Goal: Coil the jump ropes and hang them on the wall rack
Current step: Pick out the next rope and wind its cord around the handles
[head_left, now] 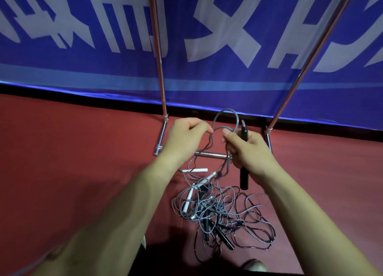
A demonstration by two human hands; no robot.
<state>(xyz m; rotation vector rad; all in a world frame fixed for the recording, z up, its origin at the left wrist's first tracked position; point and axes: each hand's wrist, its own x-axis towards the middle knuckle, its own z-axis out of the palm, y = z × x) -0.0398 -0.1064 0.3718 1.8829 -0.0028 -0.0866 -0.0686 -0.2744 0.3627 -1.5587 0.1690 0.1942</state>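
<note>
Two bare hands work above one tangled pile of jump ropes [223,211] lying on the red floor [72,151], directly in front of the rack base.

Left hand [186,137]: fingers curled inward, thumb and forefinger tips pinched together on the thin grey rope cord [227,110]. The cord forms one upright loop between the two hands. Strands run down from both hands into the pile.

Right hand [249,149]: fingers wrapped tight around one long black cylindrical rope handle [244,177], held near vertical. The top end of the handle projects above the fist and the lower end hangs below it. The thumb presses the grey cord against the forefinger, just beside the handle.

Pile contents: grey cords and thinner dark cords, too tangled for a rope count. At least four white tubular handles [190,192] show at the left and far side of the pile. At least two more black handles [224,238] lie at its near side.

Chrome tubular metal rack [159,57]: two uprights, two base feet resting on the floor, and one low crossbar [211,155] running behind the hands.

Behind the rack hangs one blue banner with large white characters [207,74], its lower edge close to the floor. One shoe toe [253,264] shows at the bottom edge of the view
</note>
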